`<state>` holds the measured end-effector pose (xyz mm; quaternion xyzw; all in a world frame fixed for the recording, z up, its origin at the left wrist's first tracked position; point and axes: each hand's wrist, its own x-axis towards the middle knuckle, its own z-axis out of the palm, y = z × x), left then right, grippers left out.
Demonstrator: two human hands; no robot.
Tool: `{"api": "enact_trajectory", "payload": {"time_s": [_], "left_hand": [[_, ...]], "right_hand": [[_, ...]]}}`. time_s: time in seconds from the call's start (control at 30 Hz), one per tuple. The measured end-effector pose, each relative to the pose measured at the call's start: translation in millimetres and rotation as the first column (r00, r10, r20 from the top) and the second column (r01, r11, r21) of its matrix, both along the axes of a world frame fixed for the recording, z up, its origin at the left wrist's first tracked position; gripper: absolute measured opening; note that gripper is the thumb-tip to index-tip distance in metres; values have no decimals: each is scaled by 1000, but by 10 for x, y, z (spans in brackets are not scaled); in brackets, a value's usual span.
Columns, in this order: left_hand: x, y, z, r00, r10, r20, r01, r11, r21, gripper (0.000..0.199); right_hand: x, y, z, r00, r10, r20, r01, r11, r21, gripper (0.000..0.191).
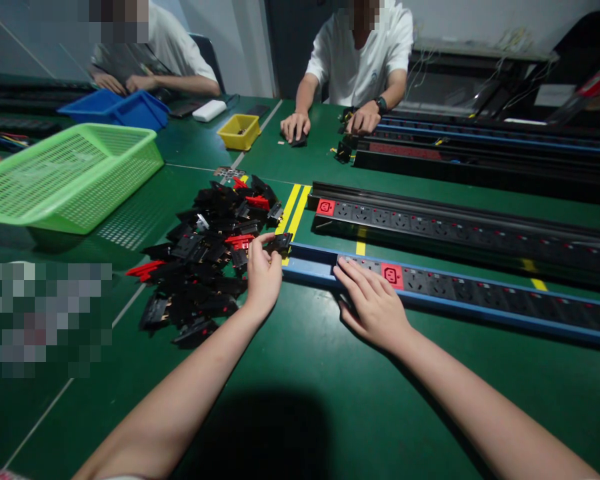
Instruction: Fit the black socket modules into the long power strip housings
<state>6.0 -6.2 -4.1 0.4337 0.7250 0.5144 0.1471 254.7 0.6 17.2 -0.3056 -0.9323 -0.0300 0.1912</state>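
My left hand pinches a black socket module above the left end of a blue power strip housing. Beside that hand lies a heap of loose socket modules, mostly black with a few red ones. My right hand rests, fingers together and stretched out, over black sockets set in the blue housing. Just right of its fingers a red socket sits in the row, and more black sockets run on to the right. The housing's left end shows bare blue channel.
A black power strip lies behind the blue one, with more housings farther back. At left stand a green basket, a blue bin and a yellow box. Two people sit across the green table, their hands on parts.
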Motion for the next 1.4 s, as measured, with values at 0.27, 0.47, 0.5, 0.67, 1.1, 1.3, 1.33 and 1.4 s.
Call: {"api": "enact_trajectory", "payload": {"time_s": [0.27, 0.47, 0.5, 0.67, 1.1, 1.3, 1.33, 1.4], "left_hand": [[1, 0, 6, 1000, 9, 26, -9, 1000, 4, 31], [1, 9, 22, 999, 28, 33, -29, 1000, 10, 25], [3, 8, 24, 999, 28, 29, -29, 1000, 13, 24], [4, 0, 13, 1000, 20, 2, -20, 1000, 23, 21], [-22, 1, -46, 999, 21, -45, -19, 999, 43, 26], [-15, 1, -77, 999, 10, -38, -10, 1000, 4, 47], [-13, 1, -68, 999, 7, -41, -7, 1000, -7, 47], [-10, 6, -44, 999, -5, -47, 3, 1000, -25, 46]], "right_hand": [[0, -3, -7, 1000, -4, 0, 4, 1000, -4, 70], [1, 2, 0, 1000, -1, 6, 1, 1000, 3, 70], [1, 3, 0, 1000, -2, 8, 2, 1000, 4, 70], [2, 0, -5, 1000, 1, -1, -1, 1000, 6, 71], [3, -4, -12, 1000, -4, -5, 4, 1000, 4, 70], [7, -5, -16, 1000, -2, -6, 2, 1000, 9, 70], [7, -5, -16, 1000, -2, -6, 2, 1000, 11, 70], [6, -6, -17, 1000, -3, -5, 4, 1000, 14, 69]]}}
